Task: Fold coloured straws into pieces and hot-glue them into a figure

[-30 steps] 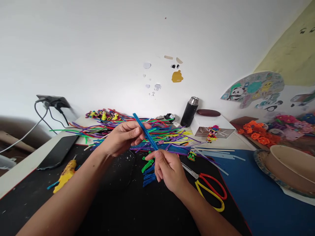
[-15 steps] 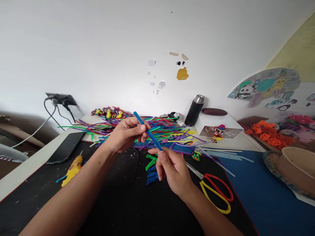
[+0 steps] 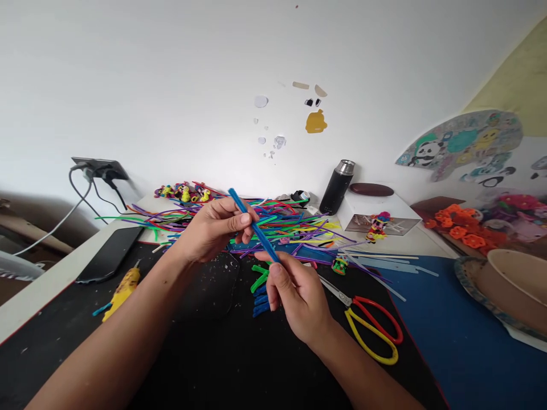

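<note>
My left hand (image 3: 216, 228) and my right hand (image 3: 297, 293) both pinch one blue pipe cleaner (image 3: 252, 223), held slanted above the black mat (image 3: 205, 353). The left fingers close on its upper part, the right fingers on its lower end. Just under my hands lie short folded green and blue pipe-cleaner pieces (image 3: 259, 287). Behind them spreads a loose pile of coloured pipe cleaners (image 3: 290, 225).
Red-and-yellow scissors (image 3: 371, 333) lie right of my right hand. A yellow glue gun (image 3: 122, 287) and a dark phone (image 3: 109, 253) sit at left. A black flask (image 3: 337, 187), a white box (image 3: 376, 213) with a small figure, orange flowers (image 3: 459, 230) and a straw hat (image 3: 508, 287) stand at right.
Both hands keep hold of the blue pipe cleaner; my right hand has slid slightly up it and turned. The camera view shifted a little.
</note>
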`<state>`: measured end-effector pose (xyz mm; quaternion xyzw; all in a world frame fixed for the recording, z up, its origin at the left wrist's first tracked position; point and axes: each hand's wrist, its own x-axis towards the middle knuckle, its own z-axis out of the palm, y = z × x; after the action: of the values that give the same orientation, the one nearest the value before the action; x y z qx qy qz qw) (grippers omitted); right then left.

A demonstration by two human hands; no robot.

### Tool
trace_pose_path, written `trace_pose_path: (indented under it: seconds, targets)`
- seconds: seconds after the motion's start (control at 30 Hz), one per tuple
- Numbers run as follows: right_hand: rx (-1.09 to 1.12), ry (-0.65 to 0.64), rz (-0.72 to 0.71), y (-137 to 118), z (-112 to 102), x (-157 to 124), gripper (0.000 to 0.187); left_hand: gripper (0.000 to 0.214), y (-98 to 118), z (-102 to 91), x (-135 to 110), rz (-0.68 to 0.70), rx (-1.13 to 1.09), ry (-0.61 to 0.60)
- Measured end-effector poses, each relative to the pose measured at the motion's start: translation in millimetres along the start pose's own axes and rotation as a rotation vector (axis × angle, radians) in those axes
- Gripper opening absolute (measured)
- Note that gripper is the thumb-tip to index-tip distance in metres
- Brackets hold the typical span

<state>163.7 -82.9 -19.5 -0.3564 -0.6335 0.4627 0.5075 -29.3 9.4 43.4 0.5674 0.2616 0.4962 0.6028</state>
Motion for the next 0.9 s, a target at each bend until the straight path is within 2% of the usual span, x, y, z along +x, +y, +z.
trace_pose_path:
  seconds: [0.27, 0.53, 0.7, 0.9]
  targets:
    - [-0.123, 0.028, -0.031, -3, 4, -2, 0.047, 0.03, 4, 7.1, -6, -0.037, 0.08, -0.068]
    - [-0.086, -0.012, -0.042, -10, 7, -6, 0.045, 0.032, 4, -1.3, -8, -0.084, 0.08, -0.184]
    - [-0.028, -0.026, -0.03, -11, 8, -6, 0.041, 0.033, 5, 1.1, -7, -0.072, 0.101, -0.183]
    - [-0.129, 0.003, -0.04, -8, 8, -6, 0.043, 0.033, -1, 2.5, -6, -0.09, 0.124, -0.188]
